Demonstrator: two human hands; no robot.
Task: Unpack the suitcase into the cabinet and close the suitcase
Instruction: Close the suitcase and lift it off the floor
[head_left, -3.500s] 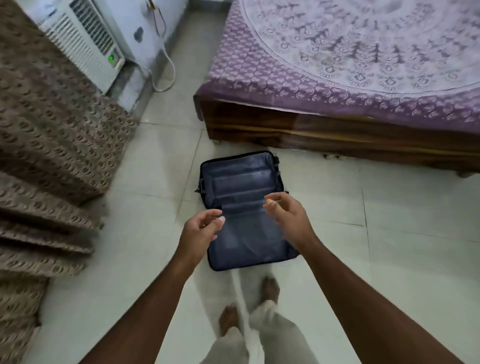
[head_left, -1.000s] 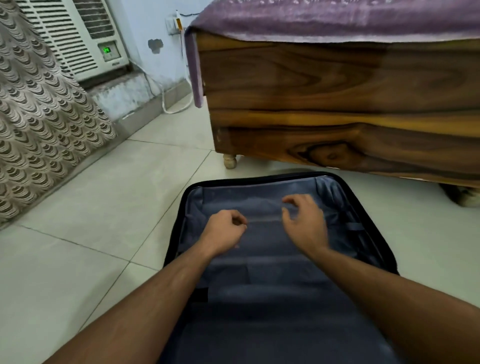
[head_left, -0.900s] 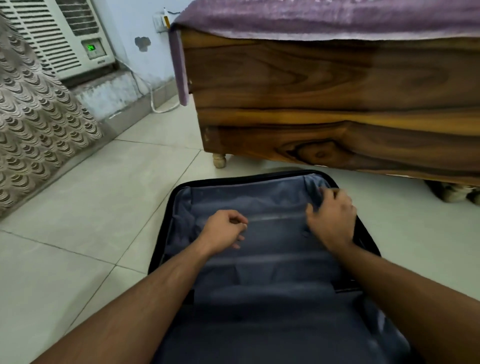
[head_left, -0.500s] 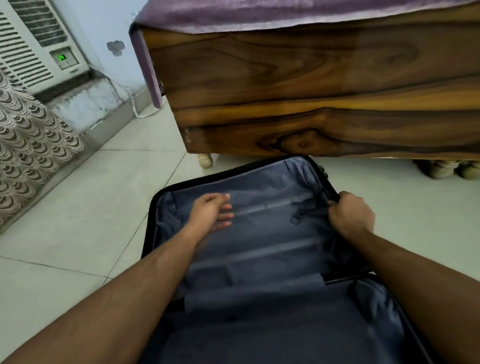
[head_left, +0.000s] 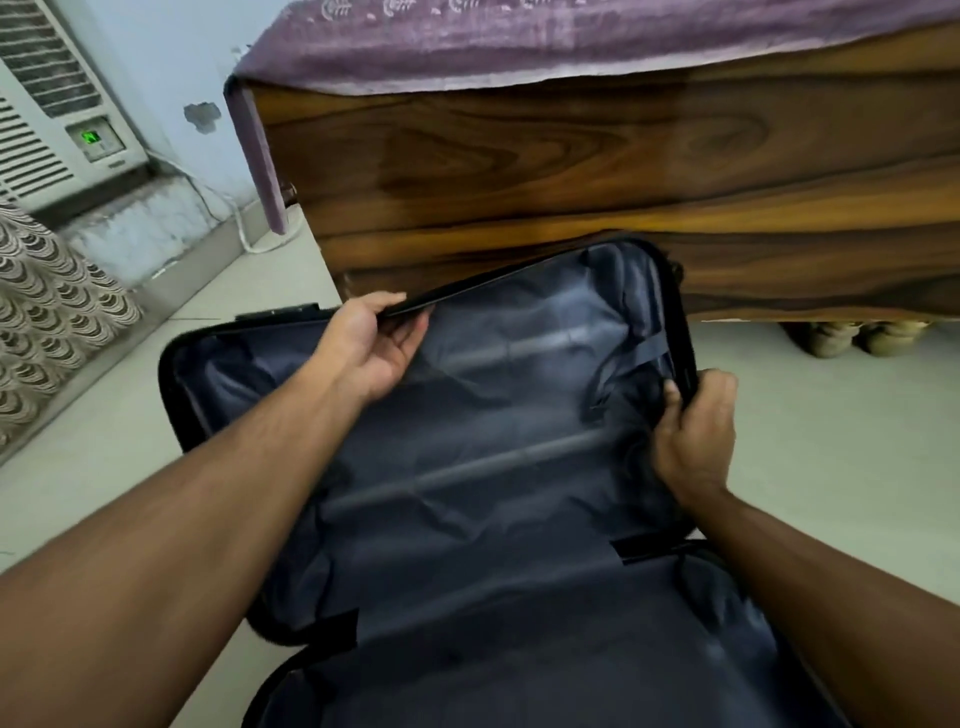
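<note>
Open suitcase (head_left: 493, 493) on the floor (head_left: 831, 441), its far half held at the rim by both hands.

Nearest the viewer, the near half is seen lined in dark blue fabric, with nothing visible inside. The far half, likewise lined and crossed by two ridges, is raised at a tilt; a loose strap (head_left: 623, 364) hangs at its right side. The left hand (head_left: 374, 348) is clamped on the upper rim, thumb over the edge and fingers beneath; the right hand (head_left: 696, 431) is curled round the right rim. Behind the lifted half, a black edge of the shell is visible. Close behind, a wooden bed (head_left: 571, 156) under a purple cover (head_left: 519, 41) blocks the way. At far left stand a patterned curtain (head_left: 52, 322) and an air conditioner (head_left: 47, 130).
</note>
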